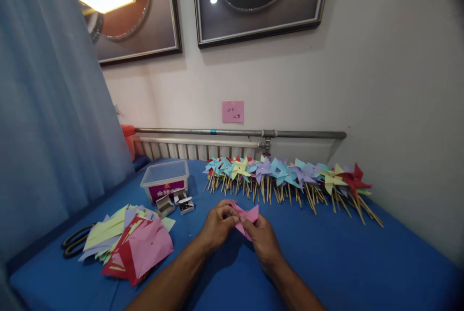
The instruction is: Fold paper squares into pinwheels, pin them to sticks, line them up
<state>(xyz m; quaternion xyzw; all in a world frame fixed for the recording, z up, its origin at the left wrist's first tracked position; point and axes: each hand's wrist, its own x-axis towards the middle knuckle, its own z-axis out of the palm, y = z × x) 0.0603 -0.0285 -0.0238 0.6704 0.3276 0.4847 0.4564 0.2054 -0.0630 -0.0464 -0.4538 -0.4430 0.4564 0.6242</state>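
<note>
Pink paper (pixel 248 218) held above the blue desk (pixel 344 258), fingers of left hand (pixel 217 226) and right hand (pixel 263 238) pinched on its folds. Behind it, a row of pinwheels (pixel 290 178); to the left, paper sheets (pixel 130 241), scissors (pixel 74 242), plastic box (pixel 165 180).

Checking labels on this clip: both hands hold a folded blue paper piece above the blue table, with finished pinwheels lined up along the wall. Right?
Not quite. The head view shows the folded paper piece held by the left hand and right hand is pink, not blue. The blue table and pinwheels along the wall are correct.
</note>
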